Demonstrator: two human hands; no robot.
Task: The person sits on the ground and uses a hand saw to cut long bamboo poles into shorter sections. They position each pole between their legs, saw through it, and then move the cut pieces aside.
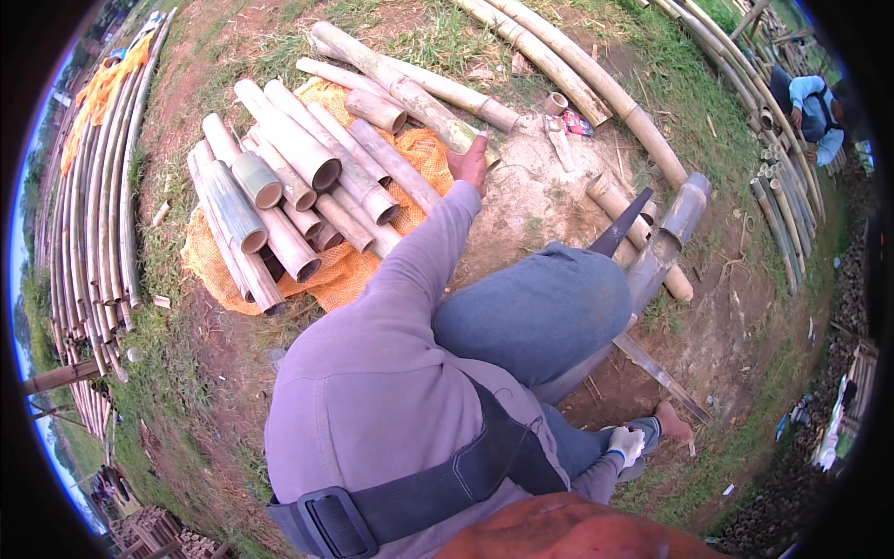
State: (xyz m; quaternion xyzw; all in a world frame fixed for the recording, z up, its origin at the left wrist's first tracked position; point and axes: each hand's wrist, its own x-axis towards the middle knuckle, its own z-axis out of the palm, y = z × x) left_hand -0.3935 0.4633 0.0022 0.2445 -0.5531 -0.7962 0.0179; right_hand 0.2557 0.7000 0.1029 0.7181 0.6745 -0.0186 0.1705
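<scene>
My bare left hand (469, 166) is at the near end of a long, thick bamboo pole (410, 98), its thumb raised and its fingers wrapped about the pole, partly hidden. Beside my bare foot, my right hand (627, 444) wears a white glove and is closed; whatever it holds, if anything, is hidden. A dark saw blade (621, 225) sticks out past my bent knee, its handle out of sight. Next to it lies a thick bamboo length (687, 207) with a notch cut in it, running under my leg.
Cut bamboo tubes (279, 177) are piled on an orange net (200, 261) at left. Long poles (596, 79) lie across the far side, near a red packet (575, 122). More poles (102, 205) are stacked far left. Another person (808, 104) crouches by bamboo at far right.
</scene>
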